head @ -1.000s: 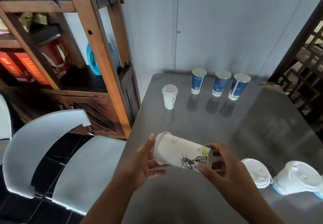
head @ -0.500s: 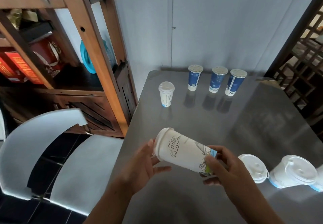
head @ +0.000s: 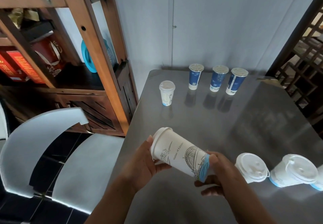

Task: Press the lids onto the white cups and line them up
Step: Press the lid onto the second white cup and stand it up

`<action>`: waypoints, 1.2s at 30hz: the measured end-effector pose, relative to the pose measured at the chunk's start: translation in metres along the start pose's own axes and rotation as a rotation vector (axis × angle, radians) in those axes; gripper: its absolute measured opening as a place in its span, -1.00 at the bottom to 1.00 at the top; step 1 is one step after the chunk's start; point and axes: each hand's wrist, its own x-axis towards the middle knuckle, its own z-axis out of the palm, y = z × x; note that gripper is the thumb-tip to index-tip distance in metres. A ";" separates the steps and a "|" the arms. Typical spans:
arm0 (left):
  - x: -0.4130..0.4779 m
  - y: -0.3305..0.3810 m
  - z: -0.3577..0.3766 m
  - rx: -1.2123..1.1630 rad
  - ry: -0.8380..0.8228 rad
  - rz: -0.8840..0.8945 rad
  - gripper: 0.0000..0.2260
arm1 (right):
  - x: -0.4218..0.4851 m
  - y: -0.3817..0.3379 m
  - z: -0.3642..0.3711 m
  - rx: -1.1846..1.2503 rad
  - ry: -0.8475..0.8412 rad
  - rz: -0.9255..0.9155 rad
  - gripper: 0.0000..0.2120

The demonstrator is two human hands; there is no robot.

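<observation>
1 head-worn view looks forward and down from the table's near edge toward its far edge and the wall, hands close below.

Held tilted above the table's near edge: one lidded cup, left hand at its lid end, right hand at its base. Just right of it, two lidded cups side by side. Far back, three cups in a row, a small lidded cup left and nearer.
</observation>
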 end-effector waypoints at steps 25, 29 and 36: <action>0.002 0.003 0.016 -0.006 -0.123 -0.011 -0.42 | -0.005 0.009 0.003 -0.179 0.031 -0.099 -0.47; 0.001 0.008 0.015 -0.019 -0.190 0.040 -0.16 | 0.002 0.013 0.003 0.156 -0.043 0.127 -0.74; 0.002 0.008 0.020 -0.049 -0.211 0.011 -0.09 | -0.001 0.015 0.004 0.017 -0.025 -0.026 -0.69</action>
